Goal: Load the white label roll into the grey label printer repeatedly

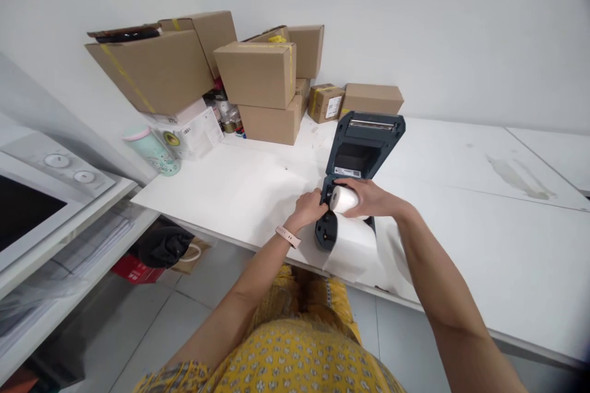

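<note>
Right hand (372, 198) grips paper roll (345, 199) — loose sheet (354, 247) below grip could snag, skewing it — left hand (310, 207) closure unclear.

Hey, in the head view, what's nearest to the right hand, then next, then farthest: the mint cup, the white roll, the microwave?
From the right hand:
1. White roll, in its grasp.
2. Mint cup, off to the left.
3. Microwave, at the far left.
</note>
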